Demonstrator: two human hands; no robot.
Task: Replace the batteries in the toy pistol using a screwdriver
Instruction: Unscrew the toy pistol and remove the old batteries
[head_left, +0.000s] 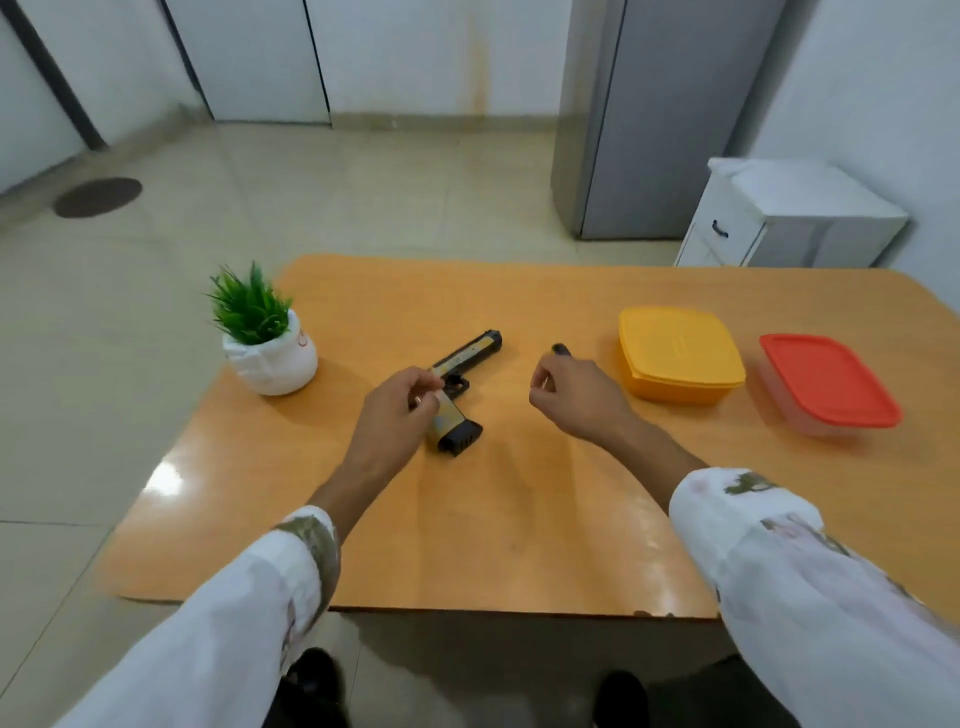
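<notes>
right fingers (543, 376) curl round a dark-ended tool, likely the screwdriver (561, 349), only its end showing above the right hand (571, 395). left fingers (423, 387) bunch at the grip of the toy pistol (467, 353), which lies flat on the table (519, 519); whether they pinch it i cannot tell. the left hand (395, 410) should pin that grip firmly so the tip seats square.

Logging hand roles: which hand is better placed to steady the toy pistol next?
Left. The left hand is at the handle of the yellow-and-black plastic toy pistol; the right hand is apart, pinching a small dark object.
</notes>
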